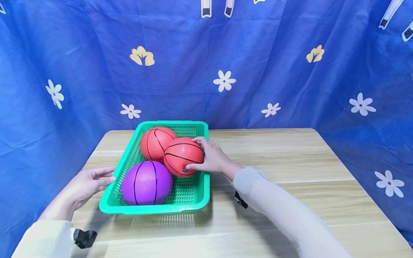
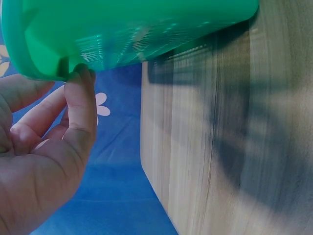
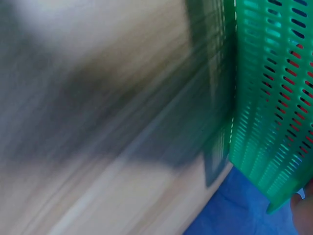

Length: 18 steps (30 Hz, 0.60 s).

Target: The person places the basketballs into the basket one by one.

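Observation:
A green plastic basket (image 1: 151, 209) holds a purple ball (image 1: 147, 183) at the front left, and two red ones behind it. My right hand (image 1: 212, 156) grips the nearer red basketball (image 1: 183, 156) from its right side, thumb low in front and fingers over the top. The other red basketball (image 1: 156, 142) lies at the back left, touching it. At the basket's left rim, my left hand (image 1: 87, 185) has its fingers extended, their tips meeting the outer edge. In the left wrist view these fingertips (image 2: 80, 73) rest against the green rim (image 2: 41, 73).
The basket stands on the left part of a wooden table (image 1: 280, 202). A blue patterned curtain (image 1: 190, 61) hangs behind the table and along both sides. Black wrist cameras sit on both forearms. In the right wrist view, the basket's slotted side wall (image 3: 274, 98) rises beside the tabletop.

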Available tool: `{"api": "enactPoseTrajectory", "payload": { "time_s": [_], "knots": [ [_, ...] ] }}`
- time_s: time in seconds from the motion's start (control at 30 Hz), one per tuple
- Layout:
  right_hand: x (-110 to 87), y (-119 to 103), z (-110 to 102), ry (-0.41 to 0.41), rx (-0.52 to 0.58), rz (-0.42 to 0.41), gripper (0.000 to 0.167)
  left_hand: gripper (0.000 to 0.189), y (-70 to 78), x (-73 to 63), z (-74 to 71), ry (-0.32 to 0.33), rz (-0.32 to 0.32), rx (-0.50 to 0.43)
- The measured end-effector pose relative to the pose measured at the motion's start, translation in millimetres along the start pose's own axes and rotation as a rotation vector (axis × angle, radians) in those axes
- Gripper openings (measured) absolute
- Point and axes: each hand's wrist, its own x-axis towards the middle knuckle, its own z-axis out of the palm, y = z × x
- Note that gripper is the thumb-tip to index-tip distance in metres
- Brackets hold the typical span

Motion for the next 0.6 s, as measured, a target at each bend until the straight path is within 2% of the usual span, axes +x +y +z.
{"api": "enactPoseTrajectory", "payload": {
  "time_s": [0.23, 0.37, 0.6],
  "knots": [
    [-4.5, 2.1, -0.9, 0.015, 0.044, -0.021, 0.087, 0.060, 0.6, 0.0, -1.1, -0.020, -0.005, 0.009],
    [-4.9, 0.1, -6.5, 0.005, 0.082, -0.037, 0.084, 0.062, 3.4, -2.5, -5.1, -0.031, -0.024, 0.070],
    [0.2, -3.9, -26.5, -0.016, 0.092, -0.059, 0.074, 0.066, 21.8, -6.7, -16.4, -0.071, -0.044, 0.182]
  ]
}}
